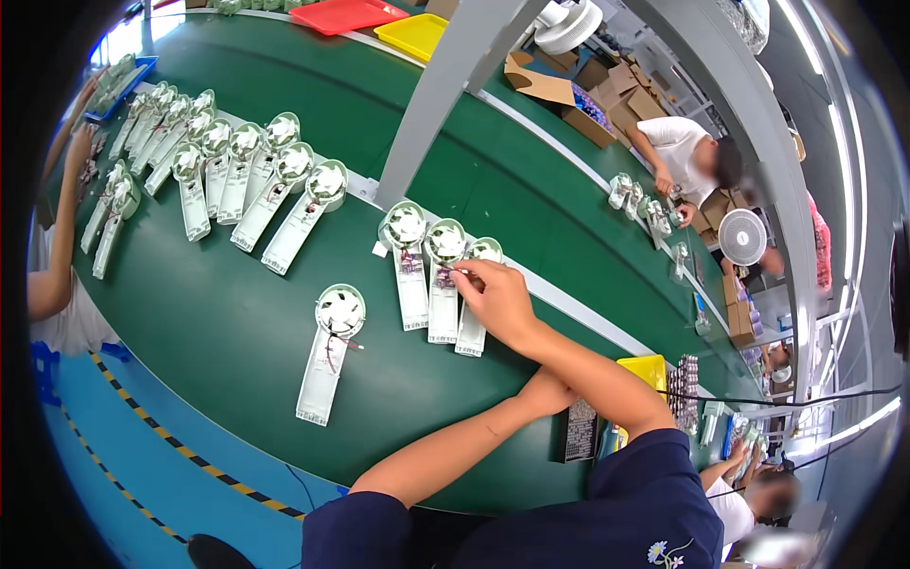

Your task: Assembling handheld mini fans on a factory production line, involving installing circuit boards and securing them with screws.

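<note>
My right hand (495, 296) reaches over the middle of three pale green handheld-fan halves. Its thumb and fingers are pinched together by the wires below the round head of that middle fan half (443, 313). What is between the fingertips is too small to make out. On its left lies another fan half (411, 294); on its right a third one (470, 334) is partly covered by my hand. My left arm crosses beneath the right forearm, and my left hand (550, 392) is mostly hidden there. A single fan half (327, 365) with loose red and black wires lies nearer me.
Several more fan halves (245, 161) stand in rows on the green table (218, 313) at the left. A grey post (427, 114) rises behind. Near my right elbow are a black box (578, 431) and a yellow tray (645, 370). Co-workers sit around.
</note>
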`<action>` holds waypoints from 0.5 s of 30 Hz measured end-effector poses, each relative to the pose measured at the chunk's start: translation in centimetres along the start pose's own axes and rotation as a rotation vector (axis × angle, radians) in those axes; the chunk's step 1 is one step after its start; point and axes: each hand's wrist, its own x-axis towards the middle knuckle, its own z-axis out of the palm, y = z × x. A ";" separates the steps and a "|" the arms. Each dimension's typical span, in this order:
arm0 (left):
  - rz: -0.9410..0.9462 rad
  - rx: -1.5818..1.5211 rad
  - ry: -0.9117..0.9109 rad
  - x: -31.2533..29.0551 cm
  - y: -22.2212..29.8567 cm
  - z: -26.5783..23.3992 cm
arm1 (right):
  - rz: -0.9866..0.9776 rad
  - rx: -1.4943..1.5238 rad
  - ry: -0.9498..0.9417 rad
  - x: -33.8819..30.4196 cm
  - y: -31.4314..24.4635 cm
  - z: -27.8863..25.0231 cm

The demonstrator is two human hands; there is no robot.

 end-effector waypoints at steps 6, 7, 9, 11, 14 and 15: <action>-0.048 0.018 0.022 0.2 2.0 -1.0 | 0.093 0.081 0.058 0.8 1.0 -3.0; -0.132 0.014 -0.025 0.5 2.8 -1.4 | 0.126 0.081 0.048 0.9 1.5 -4.0; -0.109 -0.015 0.022 0.2 2.7 -1.4 | 0.119 0.066 0.058 1.6 2.3 -5.5; -0.084 -0.044 0.057 0.1 2.8 -1.5 | 0.104 0.041 0.088 2.4 4.5 -7.0; -0.197 -0.060 -0.005 0.3 3.1 -1.9 | 0.080 -0.124 0.125 4.8 8.5 -10.4; -0.212 -0.081 -0.006 0.4 3.2 -1.9 | 0.066 -0.210 0.127 5.8 10.5 -11.6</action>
